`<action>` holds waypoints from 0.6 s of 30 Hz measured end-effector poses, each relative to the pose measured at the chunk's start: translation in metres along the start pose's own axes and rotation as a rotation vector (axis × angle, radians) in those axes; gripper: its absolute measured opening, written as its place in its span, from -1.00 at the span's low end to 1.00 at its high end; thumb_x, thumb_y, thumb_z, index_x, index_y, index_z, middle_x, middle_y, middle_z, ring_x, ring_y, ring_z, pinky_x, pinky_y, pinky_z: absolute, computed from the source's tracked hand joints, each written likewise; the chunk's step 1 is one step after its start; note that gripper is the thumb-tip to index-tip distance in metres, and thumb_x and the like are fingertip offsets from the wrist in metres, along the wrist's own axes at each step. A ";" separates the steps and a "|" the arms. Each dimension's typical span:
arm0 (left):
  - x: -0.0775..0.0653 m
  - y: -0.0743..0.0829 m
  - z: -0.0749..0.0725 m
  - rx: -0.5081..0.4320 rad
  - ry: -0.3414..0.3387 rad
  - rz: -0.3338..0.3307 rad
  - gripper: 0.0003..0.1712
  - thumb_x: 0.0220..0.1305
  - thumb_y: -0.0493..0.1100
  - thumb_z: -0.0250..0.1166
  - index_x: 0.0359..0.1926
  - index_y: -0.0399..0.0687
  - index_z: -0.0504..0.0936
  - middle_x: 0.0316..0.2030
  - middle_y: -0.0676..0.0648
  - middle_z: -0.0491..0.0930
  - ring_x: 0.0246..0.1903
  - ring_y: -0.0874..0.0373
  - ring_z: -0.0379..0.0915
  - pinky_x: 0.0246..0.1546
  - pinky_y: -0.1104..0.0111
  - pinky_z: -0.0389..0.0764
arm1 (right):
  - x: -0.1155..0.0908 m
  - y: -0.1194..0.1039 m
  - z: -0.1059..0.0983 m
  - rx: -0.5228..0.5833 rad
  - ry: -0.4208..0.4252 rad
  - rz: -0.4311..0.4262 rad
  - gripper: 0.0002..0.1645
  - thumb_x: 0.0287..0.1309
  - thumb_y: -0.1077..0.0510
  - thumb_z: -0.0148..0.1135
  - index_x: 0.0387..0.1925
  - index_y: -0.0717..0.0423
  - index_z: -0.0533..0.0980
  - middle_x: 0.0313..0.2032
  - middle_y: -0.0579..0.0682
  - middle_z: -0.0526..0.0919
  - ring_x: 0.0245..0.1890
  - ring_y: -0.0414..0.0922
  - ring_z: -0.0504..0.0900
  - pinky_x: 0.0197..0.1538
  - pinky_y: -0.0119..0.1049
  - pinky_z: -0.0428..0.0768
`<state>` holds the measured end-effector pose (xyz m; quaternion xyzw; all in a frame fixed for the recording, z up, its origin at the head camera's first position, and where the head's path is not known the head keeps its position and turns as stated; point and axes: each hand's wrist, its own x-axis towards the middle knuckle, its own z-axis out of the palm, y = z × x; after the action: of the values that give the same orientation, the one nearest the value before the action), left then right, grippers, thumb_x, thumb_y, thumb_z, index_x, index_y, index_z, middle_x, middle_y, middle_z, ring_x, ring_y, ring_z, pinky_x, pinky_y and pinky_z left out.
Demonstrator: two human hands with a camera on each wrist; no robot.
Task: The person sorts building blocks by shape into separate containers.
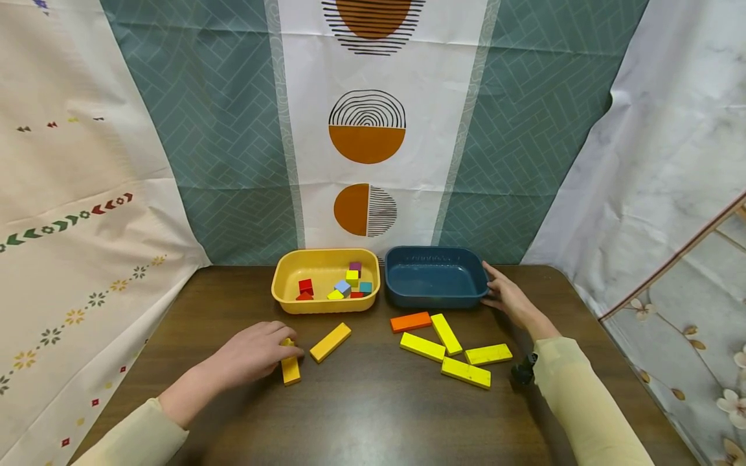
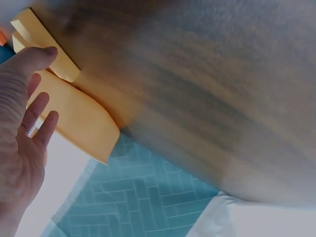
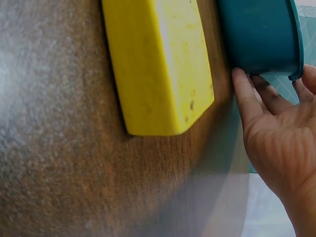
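Note:
My left hand (image 1: 259, 353) is over an orange-yellow block (image 1: 291, 371) lying on the table, pinching it near its far end. In the left wrist view the thumb crosses this block (image 2: 61, 64), the other fingers are spread, and the index finger is hidden. A second orange-yellow block (image 1: 330, 342) lies just right of that hand. My right hand (image 1: 513, 299) touches the right end of a dark blue bin (image 1: 437, 301) with extended fingers. In the right wrist view its fingertips (image 3: 238, 74) rest at the bin's outer wall (image 3: 261, 44).
A yellow bin (image 1: 326, 309) with several small coloured cubes stands left of the blue one. In front of the blue bin lie an orange block (image 1: 410, 322) and several bright yellow blocks (image 1: 466, 373). Patterned cloth (image 1: 233, 129) hangs behind the brown table (image 1: 373, 421).

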<state>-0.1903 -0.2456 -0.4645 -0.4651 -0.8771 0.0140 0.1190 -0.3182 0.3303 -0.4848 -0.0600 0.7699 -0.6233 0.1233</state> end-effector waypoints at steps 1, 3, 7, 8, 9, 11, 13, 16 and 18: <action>0.002 0.000 0.000 0.011 0.000 0.016 -0.47 0.02 -0.38 0.50 0.02 0.18 0.78 -0.02 -0.03 0.63 -0.01 0.01 0.52 0.00 0.10 0.64 | 0.000 0.000 0.000 -0.002 0.002 0.000 -0.21 0.52 0.25 -0.39 0.66 -0.13 -0.26 0.61 0.17 -0.41 0.49 0.32 0.02 0.43 0.29 0.14; 0.004 -0.001 0.000 0.032 -0.009 0.046 -0.50 0.05 -0.38 0.49 0.01 0.18 0.79 -0.03 -0.02 0.63 -0.02 0.03 0.51 0.01 0.12 0.63 | 0.000 0.000 -0.001 -0.006 0.002 -0.003 -0.21 0.52 0.25 -0.39 0.66 -0.12 -0.27 0.61 0.18 -0.40 0.49 0.32 0.03 0.43 0.29 0.15; 0.008 -0.004 0.001 0.074 -0.051 0.095 -0.56 0.13 -0.35 0.48 -0.01 0.20 0.79 -0.03 0.00 0.64 -0.01 0.04 0.49 0.06 0.15 0.61 | 0.001 0.001 -0.001 -0.006 -0.004 -0.008 -0.22 0.54 0.24 -0.40 0.66 -0.13 -0.27 0.61 0.16 -0.41 0.50 0.32 0.02 0.42 0.28 0.16; 0.009 -0.004 0.002 0.083 -0.060 0.107 -0.58 0.15 -0.34 0.48 -0.02 0.21 0.79 -0.03 0.00 0.65 -0.01 0.04 0.49 0.06 0.16 0.60 | 0.001 0.001 -0.001 -0.006 -0.005 -0.009 -0.22 0.54 0.24 -0.40 0.66 -0.13 -0.27 0.61 0.16 -0.42 0.50 0.32 0.02 0.42 0.28 0.16; 0.010 -0.005 0.002 0.090 -0.068 0.120 -0.59 0.16 -0.34 0.48 -0.03 0.21 0.79 -0.03 0.01 0.65 -0.02 0.04 0.48 0.07 0.16 0.60 | 0.001 0.001 -0.001 -0.005 -0.004 -0.009 -0.22 0.54 0.24 -0.39 0.66 -0.13 -0.26 0.61 0.15 -0.42 0.50 0.32 0.02 0.42 0.28 0.16; 0.012 -0.005 0.002 0.101 -0.084 0.140 -0.60 0.16 -0.34 0.48 -0.04 0.22 0.78 -0.05 0.02 0.64 -0.02 0.05 0.47 0.08 0.18 0.58 | 0.001 0.001 -0.001 -0.004 -0.004 -0.010 -0.22 0.54 0.24 -0.39 0.66 -0.13 -0.26 0.61 0.14 -0.42 0.50 0.32 0.02 0.42 0.28 0.17; 0.013 -0.005 0.002 0.109 -0.096 0.155 -0.60 0.15 -0.33 0.49 -0.05 0.23 0.78 -0.06 0.03 0.63 -0.03 0.06 0.46 0.08 0.18 0.57 | 0.001 0.002 -0.001 -0.004 -0.002 -0.011 -0.22 0.53 0.24 -0.39 0.66 -0.13 -0.26 0.61 0.15 -0.42 0.50 0.32 0.04 0.42 0.28 0.17; 0.015 -0.005 0.001 0.127 -0.107 0.169 -0.61 0.13 -0.32 0.51 -0.07 0.23 0.78 -0.09 0.04 0.62 -0.04 0.05 0.45 0.08 0.18 0.57 | 0.001 0.002 -0.001 -0.003 0.002 -0.011 -0.22 0.53 0.24 -0.38 0.66 -0.12 -0.25 0.61 0.18 -0.39 0.48 0.32 0.07 0.42 0.27 0.17; 0.016 -0.005 0.001 0.140 -0.106 0.180 -0.63 0.13 -0.32 0.51 -0.09 0.23 0.78 -0.11 0.04 0.62 -0.05 0.05 0.45 0.07 0.19 0.57 | 0.001 0.002 -0.001 -0.006 0.003 -0.011 -0.21 0.52 0.24 -0.38 0.66 -0.12 -0.25 0.61 0.19 -0.38 0.48 0.32 0.06 0.42 0.27 0.17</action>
<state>-0.2032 -0.2352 -0.4617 -0.5309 -0.8338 0.1106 0.1030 -0.3191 0.3311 -0.4872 -0.0635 0.7716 -0.6217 0.1187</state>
